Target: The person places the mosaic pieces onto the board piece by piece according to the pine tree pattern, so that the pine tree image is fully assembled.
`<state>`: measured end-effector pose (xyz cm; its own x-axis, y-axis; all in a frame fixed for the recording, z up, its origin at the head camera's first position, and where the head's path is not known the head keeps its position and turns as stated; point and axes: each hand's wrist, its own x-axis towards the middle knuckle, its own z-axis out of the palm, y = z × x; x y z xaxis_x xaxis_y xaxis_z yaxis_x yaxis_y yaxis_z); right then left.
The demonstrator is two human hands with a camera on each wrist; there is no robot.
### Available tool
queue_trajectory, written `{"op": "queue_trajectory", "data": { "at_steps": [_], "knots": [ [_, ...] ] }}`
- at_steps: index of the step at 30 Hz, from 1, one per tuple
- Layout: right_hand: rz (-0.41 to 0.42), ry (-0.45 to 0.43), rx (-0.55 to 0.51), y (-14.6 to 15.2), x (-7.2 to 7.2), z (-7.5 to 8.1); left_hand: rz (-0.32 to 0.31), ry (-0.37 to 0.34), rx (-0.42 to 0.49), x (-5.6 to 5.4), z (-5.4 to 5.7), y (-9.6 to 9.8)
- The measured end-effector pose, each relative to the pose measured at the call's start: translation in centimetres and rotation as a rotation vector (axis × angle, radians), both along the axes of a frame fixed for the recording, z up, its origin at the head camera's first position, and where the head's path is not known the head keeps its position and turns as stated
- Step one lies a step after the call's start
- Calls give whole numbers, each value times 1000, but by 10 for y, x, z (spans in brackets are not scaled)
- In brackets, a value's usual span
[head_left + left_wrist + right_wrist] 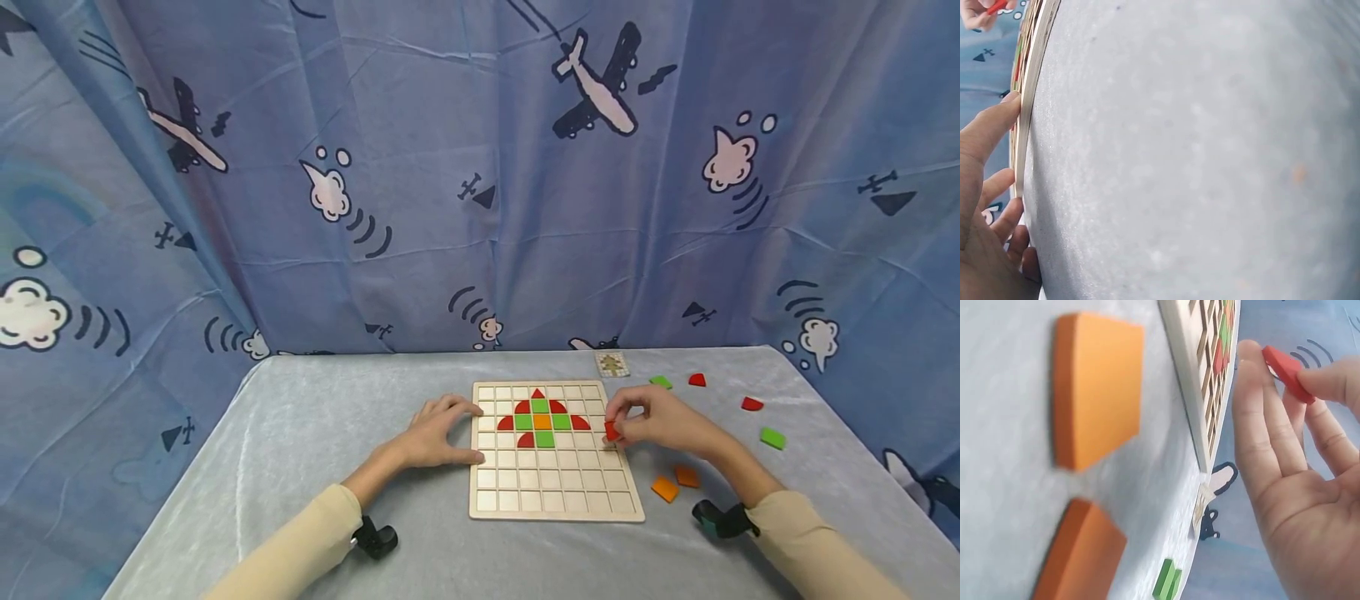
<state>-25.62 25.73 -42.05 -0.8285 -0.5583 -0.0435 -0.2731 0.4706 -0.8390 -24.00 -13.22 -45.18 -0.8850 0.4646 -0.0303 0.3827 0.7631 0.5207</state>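
Observation:
A wooden grid board [517, 479] lies on the table with red, green and orange tiles set in its upper middle cells. An orange tile [542, 422] sits at the centre of the pattern, with green tiles around it and red ones at the outside. My left hand [435, 435] touches the board's left edge, thumb and fingers spread apart. Over the right edge, my right hand [651, 418] pinches a red tile [1288, 372] between thumb and fingers. The tile's exact shape is partly hidden by the fingers.
Two loose orange tiles [665, 488] lie right of the board, near the right wrist. Farther right are red tiles [752, 404] and green tiles [772, 438]. A small card with a tree-like pattern [612, 364] lies behind the board. A patterned blue curtain [420, 167] hangs behind the table.

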Motion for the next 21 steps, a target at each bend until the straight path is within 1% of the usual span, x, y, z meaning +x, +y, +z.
{"op": "queue_trajectory", "data": {
  "at_steps": [5,10,12,21],
  "knots": [
    [-3,20,22,-8,-2,-1,4,-2,-1,-1,-1,1],
    [56,-19,-38,-14,-6,-5,3,-7,-5,-1,0,0],
    [72,-28,-46,-17,-7,-7,2,-10,-4,-1,1,0],
    [81,31,0,-25,-10,-7,4,-18,-2,-1,2,0]
  ]
}}
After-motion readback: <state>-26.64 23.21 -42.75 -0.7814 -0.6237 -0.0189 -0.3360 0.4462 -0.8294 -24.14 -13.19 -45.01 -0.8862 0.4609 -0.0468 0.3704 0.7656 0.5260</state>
